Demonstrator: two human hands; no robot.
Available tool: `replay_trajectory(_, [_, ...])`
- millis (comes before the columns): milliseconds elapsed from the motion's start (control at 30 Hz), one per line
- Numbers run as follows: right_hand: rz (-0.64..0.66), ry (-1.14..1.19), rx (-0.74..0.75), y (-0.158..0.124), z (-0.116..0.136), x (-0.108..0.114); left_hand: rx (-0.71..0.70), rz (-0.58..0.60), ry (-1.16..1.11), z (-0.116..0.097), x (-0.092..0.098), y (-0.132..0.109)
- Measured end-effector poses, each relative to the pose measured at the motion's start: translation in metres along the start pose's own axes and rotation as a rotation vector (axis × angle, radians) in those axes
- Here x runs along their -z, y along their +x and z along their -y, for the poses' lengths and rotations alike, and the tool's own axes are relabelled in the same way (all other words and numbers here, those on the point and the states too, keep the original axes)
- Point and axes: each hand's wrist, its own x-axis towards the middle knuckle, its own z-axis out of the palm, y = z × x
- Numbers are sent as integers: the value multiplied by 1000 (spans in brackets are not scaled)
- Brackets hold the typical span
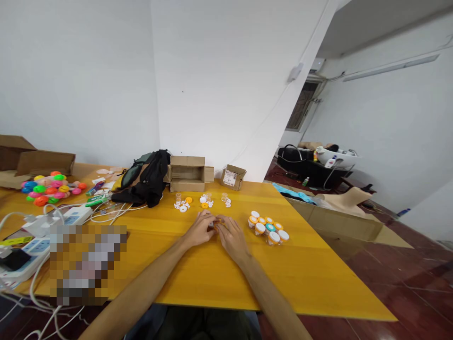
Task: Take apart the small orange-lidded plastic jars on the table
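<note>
Head view: I am working over the yellow wooden table [205, 278].
My left hand [199, 230] and right hand [232, 237] are grasping a small orange plastic piece [215, 226], mostly hidden, between them; lidded clear plastic jars [270, 227] are standing to the right.

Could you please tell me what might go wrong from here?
The small orange item could slip from the left hand and right hand, which largely hide it.

The cluster of clear containers with white, orange and teal lids stands beside the right hand, so a sideways swing might knock some over.

The small white pieces lying loose beyond the hands could scatter if brushed.
</note>
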Motion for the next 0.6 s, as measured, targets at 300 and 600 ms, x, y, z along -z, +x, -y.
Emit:
replay_trajectory(300, [23, -16, 4, -2, -3, -2, -4, 3, -9, 0, 1, 1])
replay_trajectory(600, [71, -87, 86, -2, -1, -1, -6, 1, 23, 3, -1, 0])
